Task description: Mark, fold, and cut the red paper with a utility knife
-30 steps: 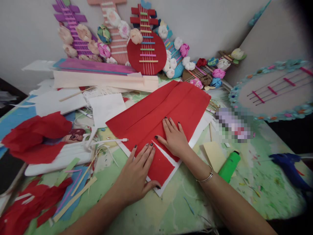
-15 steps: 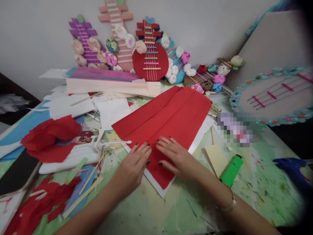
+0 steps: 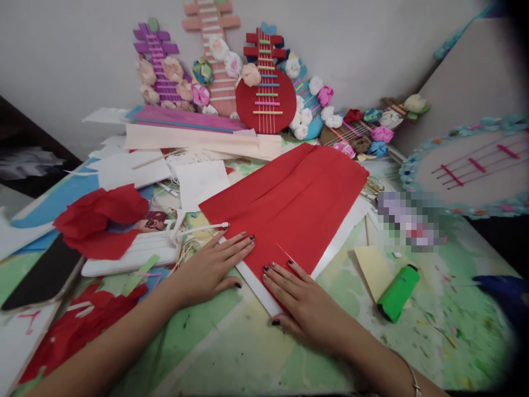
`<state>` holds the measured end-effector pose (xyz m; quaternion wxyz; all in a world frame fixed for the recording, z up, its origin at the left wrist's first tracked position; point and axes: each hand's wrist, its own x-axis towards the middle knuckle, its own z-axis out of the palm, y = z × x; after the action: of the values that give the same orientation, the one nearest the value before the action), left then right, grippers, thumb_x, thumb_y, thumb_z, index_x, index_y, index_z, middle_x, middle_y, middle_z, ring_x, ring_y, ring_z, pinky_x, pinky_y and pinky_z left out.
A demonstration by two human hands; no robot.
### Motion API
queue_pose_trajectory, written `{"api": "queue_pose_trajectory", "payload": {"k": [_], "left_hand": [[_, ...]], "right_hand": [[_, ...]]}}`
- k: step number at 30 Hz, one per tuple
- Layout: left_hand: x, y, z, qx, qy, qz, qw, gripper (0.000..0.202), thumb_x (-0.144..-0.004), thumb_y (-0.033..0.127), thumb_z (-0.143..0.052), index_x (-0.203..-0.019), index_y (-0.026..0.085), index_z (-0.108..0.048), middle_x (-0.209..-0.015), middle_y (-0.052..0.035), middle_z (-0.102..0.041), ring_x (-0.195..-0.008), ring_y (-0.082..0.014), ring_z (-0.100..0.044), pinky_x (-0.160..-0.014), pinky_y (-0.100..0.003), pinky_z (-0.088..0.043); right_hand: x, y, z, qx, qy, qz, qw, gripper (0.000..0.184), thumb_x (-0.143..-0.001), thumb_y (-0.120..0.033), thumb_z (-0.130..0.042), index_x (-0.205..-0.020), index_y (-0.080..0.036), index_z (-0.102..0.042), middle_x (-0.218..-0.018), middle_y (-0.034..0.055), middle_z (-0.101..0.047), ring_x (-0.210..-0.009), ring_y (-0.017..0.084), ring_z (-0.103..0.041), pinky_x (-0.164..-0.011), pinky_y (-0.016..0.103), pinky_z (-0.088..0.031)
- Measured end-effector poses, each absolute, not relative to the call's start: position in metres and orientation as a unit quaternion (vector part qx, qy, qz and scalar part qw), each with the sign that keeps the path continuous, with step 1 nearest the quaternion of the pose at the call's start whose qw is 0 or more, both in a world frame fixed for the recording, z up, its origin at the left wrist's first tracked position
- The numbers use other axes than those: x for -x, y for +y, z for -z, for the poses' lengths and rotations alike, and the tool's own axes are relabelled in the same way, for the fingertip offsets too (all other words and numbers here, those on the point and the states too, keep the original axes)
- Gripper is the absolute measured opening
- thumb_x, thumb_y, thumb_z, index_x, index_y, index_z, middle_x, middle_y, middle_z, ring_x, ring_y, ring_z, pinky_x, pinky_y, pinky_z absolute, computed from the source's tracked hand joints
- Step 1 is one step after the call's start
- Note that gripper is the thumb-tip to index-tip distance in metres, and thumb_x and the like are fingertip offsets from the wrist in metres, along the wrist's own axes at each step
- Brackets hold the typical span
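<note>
A wide sheet of red crepe paper (image 3: 289,198) lies over a white board (image 3: 262,286), whose edges show along its lower left and right sides. My left hand (image 3: 219,259) rests with spread fingers on the left edge of the red paper. Lower down, near the front corner, my right hand (image 3: 301,300) lies flat on the paper, fingers stretched out and thumb at the board's edge. Neither hand grips anything. Long creases run through the paper away from me. The tip of a white cable (image 3: 202,227) lies close to my left fingertips.
Crumpled red paper (image 3: 99,220), a black phone (image 3: 43,273) and a white power strip (image 3: 128,253) are on the left. A green lighter-like object (image 3: 398,293) and a yellow paper piece (image 3: 372,270) lie right. Decorated paper instruments, including a red one (image 3: 265,102), stand against the wall.
My hands have moved apart: the left shifted left to the paper's edge, the right slid down toward the front corner. The paper looks smoother near the hands. The view has shifted slightly.
</note>
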<state>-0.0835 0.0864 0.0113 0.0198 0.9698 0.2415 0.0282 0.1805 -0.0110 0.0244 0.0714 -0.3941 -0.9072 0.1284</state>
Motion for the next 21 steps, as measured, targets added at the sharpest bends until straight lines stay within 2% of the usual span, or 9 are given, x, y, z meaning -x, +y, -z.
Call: {"api": "queue_pose_trajectory", "payload": {"k": [7,12,17,21], "left_hand": [[0.085,0.092,-0.014,-0.972,0.232,-0.022,0.039,0.070,-0.095,0.056,-0.029,-0.149,0.024,0.000,-0.152,-0.0049,-0.025,-0.141,-0.0216,-0.022,-0.115,-0.044,0.004],[0.086,0.091,-0.013,-0.971,0.233,-0.026,0.047,0.072,-0.095,0.055,-0.031,-0.149,0.021,0.000,-0.153,-0.0067,-0.023,-0.141,-0.0216,-0.022,-0.115,-0.042,0.002],[0.086,0.090,-0.013,-0.968,0.243,-0.031,0.050,0.070,-0.094,0.055,-0.033,-0.150,0.023,-0.004,-0.153,-0.0057,-0.024,-0.141,-0.0215,-0.023,-0.114,-0.039,-0.004],[0.086,0.091,-0.013,-0.968,0.244,-0.026,0.056,0.070,-0.094,0.055,-0.032,-0.150,0.024,-0.005,-0.152,-0.0060,-0.025,-0.140,-0.0228,-0.025,-0.113,-0.040,-0.009]], "right_hand": [[-0.183,-0.011,-0.026,0.390,-0.908,-0.133,0.074,0.054,-0.096,-0.033,-0.040,-0.146,-0.014,-0.030,-0.149,0.0076,-0.037,-0.140,0.020,-0.026,-0.117,0.043,-0.016],[-0.173,-0.006,-0.037,0.395,-0.907,-0.132,0.072,0.057,-0.095,-0.040,-0.039,-0.145,-0.012,-0.031,-0.147,0.0109,-0.040,-0.140,0.022,-0.027,-0.117,0.045,-0.017],[-0.155,0.009,-0.037,0.390,-0.908,-0.134,0.064,0.064,-0.095,-0.047,-0.035,-0.145,-0.008,-0.029,-0.151,0.0142,-0.031,-0.142,0.024,-0.020,-0.117,0.046,-0.016],[-0.154,0.016,-0.029,0.386,-0.908,-0.156,0.052,0.060,-0.096,-0.045,-0.032,-0.145,-0.009,-0.030,-0.150,0.0126,-0.033,-0.142,0.022,-0.020,-0.116,0.044,-0.017]]}}
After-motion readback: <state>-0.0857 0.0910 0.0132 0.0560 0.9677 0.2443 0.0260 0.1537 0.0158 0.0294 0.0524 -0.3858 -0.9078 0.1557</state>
